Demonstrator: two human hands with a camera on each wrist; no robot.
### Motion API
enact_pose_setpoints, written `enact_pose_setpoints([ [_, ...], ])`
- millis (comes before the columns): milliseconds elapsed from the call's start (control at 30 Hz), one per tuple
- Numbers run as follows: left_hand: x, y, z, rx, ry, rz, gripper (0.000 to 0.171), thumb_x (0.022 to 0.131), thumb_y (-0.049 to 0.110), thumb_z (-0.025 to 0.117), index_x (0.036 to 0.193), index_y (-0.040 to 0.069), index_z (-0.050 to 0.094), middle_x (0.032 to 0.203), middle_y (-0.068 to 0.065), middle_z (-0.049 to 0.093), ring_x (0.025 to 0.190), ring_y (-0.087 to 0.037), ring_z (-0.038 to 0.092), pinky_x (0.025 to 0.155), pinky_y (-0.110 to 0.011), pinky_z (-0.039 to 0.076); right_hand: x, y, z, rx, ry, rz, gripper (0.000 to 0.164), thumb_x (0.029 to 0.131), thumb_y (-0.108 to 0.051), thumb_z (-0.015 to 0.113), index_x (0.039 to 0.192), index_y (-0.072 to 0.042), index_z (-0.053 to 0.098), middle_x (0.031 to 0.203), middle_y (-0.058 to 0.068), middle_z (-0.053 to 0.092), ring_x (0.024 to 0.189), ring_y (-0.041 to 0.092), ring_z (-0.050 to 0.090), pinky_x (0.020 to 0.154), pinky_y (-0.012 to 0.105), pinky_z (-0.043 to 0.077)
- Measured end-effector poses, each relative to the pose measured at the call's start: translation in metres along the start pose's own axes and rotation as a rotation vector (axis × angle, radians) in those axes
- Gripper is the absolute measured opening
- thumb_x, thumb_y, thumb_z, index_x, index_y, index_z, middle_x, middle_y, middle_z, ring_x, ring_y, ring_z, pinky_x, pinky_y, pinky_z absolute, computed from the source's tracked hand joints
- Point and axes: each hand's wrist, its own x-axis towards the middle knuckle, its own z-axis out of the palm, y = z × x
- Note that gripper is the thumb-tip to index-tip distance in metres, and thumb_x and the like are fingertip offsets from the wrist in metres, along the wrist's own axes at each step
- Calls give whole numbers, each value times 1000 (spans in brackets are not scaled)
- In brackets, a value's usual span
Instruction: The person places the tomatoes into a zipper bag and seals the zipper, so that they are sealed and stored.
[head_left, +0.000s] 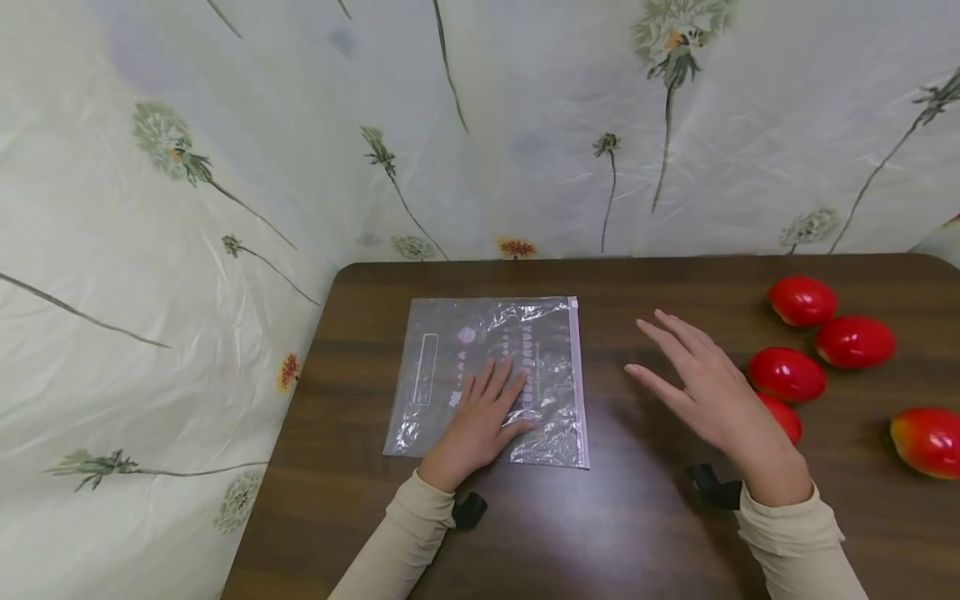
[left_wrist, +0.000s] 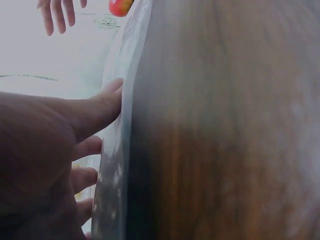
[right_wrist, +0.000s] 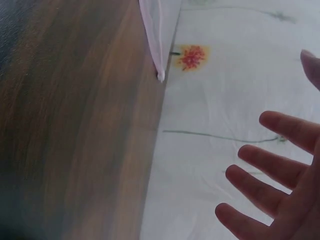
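Crinkly whitish sheeting printed with dandelions (head_left: 517, 167) hung behind and to the left of a dark brown wood-grain worktop (head_left: 337, 400). Pretty simple setup: a clear, flat plastic zip bag with pinkish printing (head_left: 491, 332) lay on the left half, its pale lilac zip strip (head_left: 577, 375) on the right side. Left hand (head_left: 480, 421) was resting right on the bag, fingers straight and a bit apart, thumb out to the side. Right hand (head_left: 708, 396) was up over the worktop between the bag and the fruit, fingers spread. Four glossy red oval fruits (head_left: 787, 374) sat bunched by that hand, one partly hidden behind it, plus another red one with a yellowish end (head_left: 930, 442) farther right.
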Motion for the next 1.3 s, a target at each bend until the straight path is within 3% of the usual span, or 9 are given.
enact_pose_setpoints([
  [567, 2, -6, -3, -54, 17, 26, 57, 109, 38, 46, 163, 22, 34, 174, -5, 17, 162, -32, 9, 130, -58, 9, 1, 4, 4, -18, -17, 4, 73, 96, -44, 69, 158, -17, 42, 165, 21, 34, 147, 49, 32, 108, 76, 33],
  [867, 2, -9, -1, -75, -5, 19, 52, 112, 37, 35, 163, 24, 33, 174, -4, 14, 163, -31, 5, 130, -58, 6, 1, 6, 8, -15, -36, 4, 73, 97, -44, 68, 159, -17, 41, 165, 21, 33, 147, 49, 32, 108, 76, 33],
  [1300, 4, -14, -6, -259, -14, 13, 51, 113, 38, 29, 162, 25, 35, 174, -6, 14, 162, -32, 2, 129, -61, 0, 2, 7, 11, -8, -52, 10, 72, 97, -44, 67, 158, -16, 42, 165, 22, 34, 148, 49, 32, 109, 76, 32],
])
